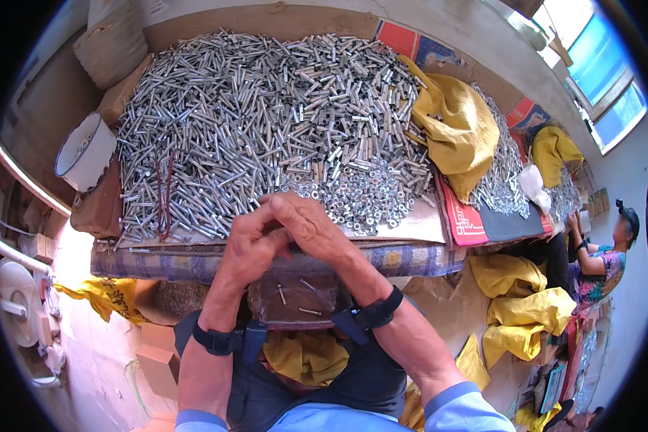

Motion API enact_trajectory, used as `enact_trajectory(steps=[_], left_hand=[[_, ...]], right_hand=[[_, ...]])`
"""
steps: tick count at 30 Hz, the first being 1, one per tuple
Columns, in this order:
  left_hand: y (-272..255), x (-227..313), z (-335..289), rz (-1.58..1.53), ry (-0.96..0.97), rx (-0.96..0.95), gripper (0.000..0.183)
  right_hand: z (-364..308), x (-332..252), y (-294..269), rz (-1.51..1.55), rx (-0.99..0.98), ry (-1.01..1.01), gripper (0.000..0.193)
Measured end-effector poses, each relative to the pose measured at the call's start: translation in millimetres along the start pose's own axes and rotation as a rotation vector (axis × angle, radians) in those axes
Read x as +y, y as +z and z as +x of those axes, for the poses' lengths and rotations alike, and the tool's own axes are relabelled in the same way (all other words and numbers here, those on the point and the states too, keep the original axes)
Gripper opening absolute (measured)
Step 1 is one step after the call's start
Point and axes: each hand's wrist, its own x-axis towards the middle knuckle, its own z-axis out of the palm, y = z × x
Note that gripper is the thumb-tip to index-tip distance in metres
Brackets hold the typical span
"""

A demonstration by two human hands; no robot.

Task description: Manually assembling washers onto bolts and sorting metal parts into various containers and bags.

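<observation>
My two hands meet at the table's near edge, in front of a wide heap of silver metal bolts and sleeves (245,115). My left hand (248,245) has its fingers curled in, partly covered by the other hand. Across it reaches my right hand (309,225), its fingers bent and pressed close to the left ones. Whatever lies between the fingers is hidden. Just right of the hands, loose hex nuts (371,198) are piled at the heap's front. Below the hands, a plastic-lined box (270,309) sits at my lap with a few bolts (281,294) in it.
A white tub (86,153) stands at the left by the heap. Yellow sacks (457,129) drape over the table's right part, and more yellow cloth (529,313) lies lower right. Another person (601,255) works at the far right. Cardboard boxes (157,360) stand at lower left.
</observation>
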Motion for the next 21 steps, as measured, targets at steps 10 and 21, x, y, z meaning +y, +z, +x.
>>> enact_trajectory(steps=[10, 21], left_hand=[[-13.7, 4.8, -3.1, 0.112, -0.320, -0.175, 0.011], [-44.3, -5.2, -5.5, 0.763, -0.100, 0.496, 0.021]], right_hand=[[4.0, 8.8, -64.0, -0.398, 0.373, 0.275, 0.029], [11.0, 14.9, -61.8, -0.824, 0.438, 0.139, 0.029]])
